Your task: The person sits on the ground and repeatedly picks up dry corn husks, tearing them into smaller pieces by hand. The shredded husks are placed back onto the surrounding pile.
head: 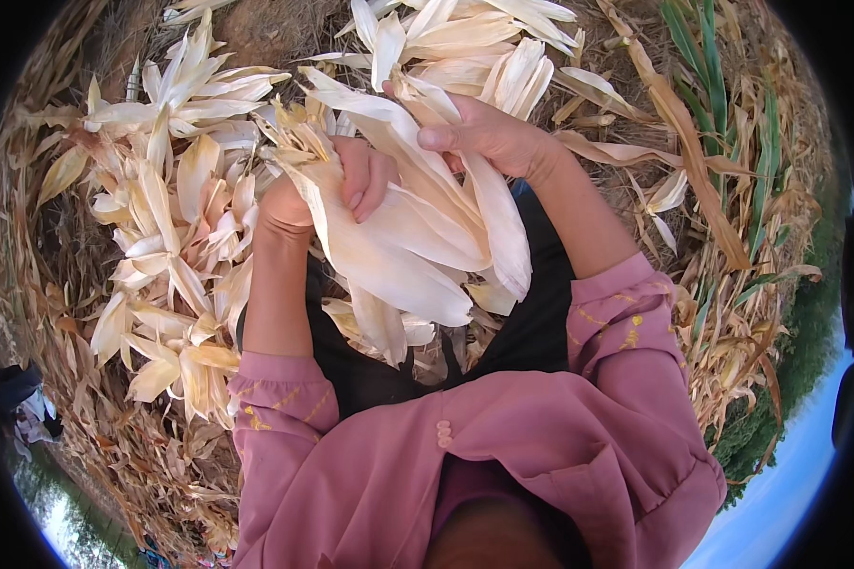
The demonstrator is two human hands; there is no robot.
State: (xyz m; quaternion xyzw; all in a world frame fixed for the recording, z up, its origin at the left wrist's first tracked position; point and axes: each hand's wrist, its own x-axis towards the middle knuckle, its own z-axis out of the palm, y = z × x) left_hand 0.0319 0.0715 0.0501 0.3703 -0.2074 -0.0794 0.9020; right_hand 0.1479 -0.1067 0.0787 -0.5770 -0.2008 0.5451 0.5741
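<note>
Between my knees, both hands are among pale, dry corn husks. My left hand (364,178) grips a bundle of husks (391,249), its fingers curled over the leaves just below the frayed butt end (300,139). The broad leaves of the bundle hang down toward my lap. To the right and a little higher, my right hand (494,135) pinches another long husk (497,220) between thumb and fingers. More husk leaves lie between the two hands. Whether a cob sits inside the husks cannot be seen.
A heap of stripped husks (178,235) spreads over the ground at left, with another husk pile (462,43) ahead of me. Dry corn stalks (697,156) and green leaves (712,78) stand at right. Dark fabric items (21,398) lie at far left.
</note>
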